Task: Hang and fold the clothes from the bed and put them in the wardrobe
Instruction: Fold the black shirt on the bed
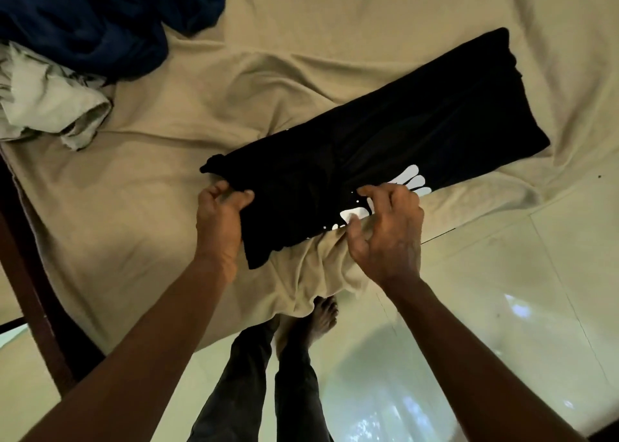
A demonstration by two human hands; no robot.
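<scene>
black garment (402,133): folded in a long strip on the bed (160,187), running from centre toward 2 o'clock | left hand (222,214): fingers curled, gripping its 8 o'clock end | right hand (385,230): fingers bent, pinching its near edge by the white print | blue garment (100,23) at 10 o'clock, pale cloth (50,107) at 9 o'clock

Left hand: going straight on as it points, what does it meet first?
The left hand grips the black garment; just ahead lies its bunched end, then probably bare sheet.
</scene>
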